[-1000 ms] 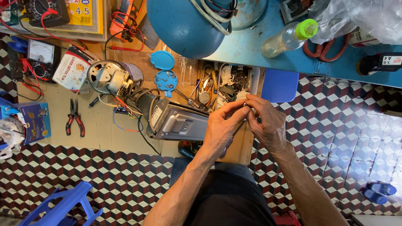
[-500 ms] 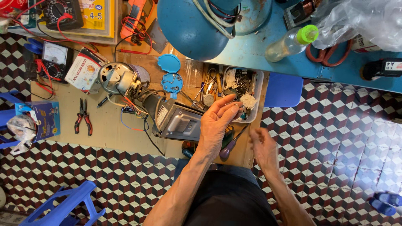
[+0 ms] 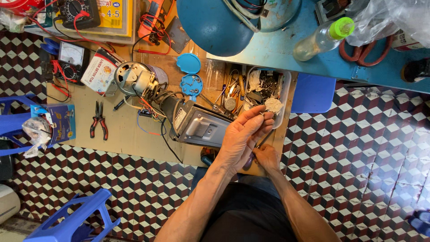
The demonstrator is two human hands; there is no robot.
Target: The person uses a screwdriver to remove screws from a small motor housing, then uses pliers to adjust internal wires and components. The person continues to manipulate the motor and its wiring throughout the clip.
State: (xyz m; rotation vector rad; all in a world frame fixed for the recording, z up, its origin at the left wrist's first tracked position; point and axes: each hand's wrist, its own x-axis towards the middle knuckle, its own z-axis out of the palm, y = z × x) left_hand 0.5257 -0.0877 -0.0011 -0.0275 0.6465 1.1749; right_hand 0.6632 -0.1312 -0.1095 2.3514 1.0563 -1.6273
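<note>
While your left hand (image 3: 242, 136) pinches a tiny, indistinct part above the cluttered white plastic tray (image 3: 285, 96), your right hand (image 3: 265, 157) grips a purple-handled screwdriver (image 3: 255, 151) near the wooden board's (image 3: 125, 134) front edge.

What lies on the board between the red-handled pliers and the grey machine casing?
In the head view, loose wires lie between the pliers and the grey casing; beside them, only bare board.
</note>
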